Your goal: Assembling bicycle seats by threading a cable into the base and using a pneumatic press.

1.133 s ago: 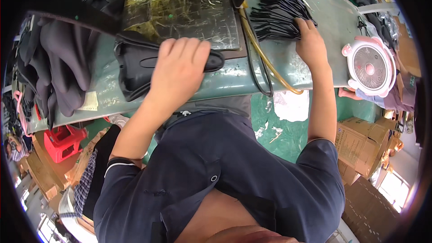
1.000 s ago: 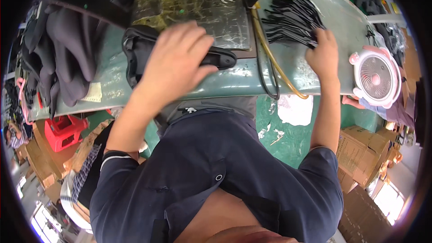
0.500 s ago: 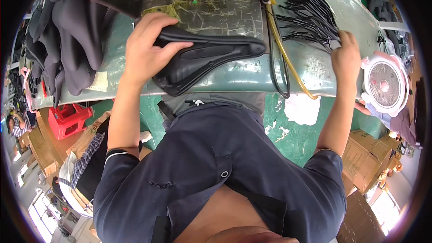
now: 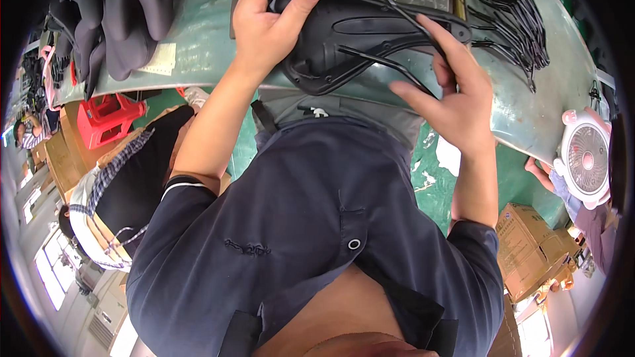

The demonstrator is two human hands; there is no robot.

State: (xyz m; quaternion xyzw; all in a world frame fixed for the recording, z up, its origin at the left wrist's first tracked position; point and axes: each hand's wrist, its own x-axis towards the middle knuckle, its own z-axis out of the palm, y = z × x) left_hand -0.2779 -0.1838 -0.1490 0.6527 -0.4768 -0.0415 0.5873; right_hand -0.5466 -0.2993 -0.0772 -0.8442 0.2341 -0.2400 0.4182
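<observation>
A black bicycle saddle (image 4: 324,36) lies with its hollow underside up at the front edge of the green bench, its narrow nose pointing right. My left hand (image 4: 268,33) grips the wide rear end, thumb inside the shell and fingers around the outer edge. In my right hand (image 4: 460,96) is a black bent saddle rail (image 4: 383,61); its two prongs reach left over the saddle's underside. The palm hides the rail's other end. Farther right, a bundle of similar black rails (image 4: 519,16) lies on the bench.
Several dark saddle covers (image 4: 122,16) hang over the bench (image 4: 198,46) at the left. A pink-and-white fan (image 4: 585,158) stands at the right. A red stool (image 4: 109,119), cardboard boxes (image 4: 529,248) and a person in black (image 4: 155,172) are beyond the bench.
My right hand has come left from the bundle with a saddle rail and now holds it over the saddle. My left hand keeps its grip. The whole view has shifted.
</observation>
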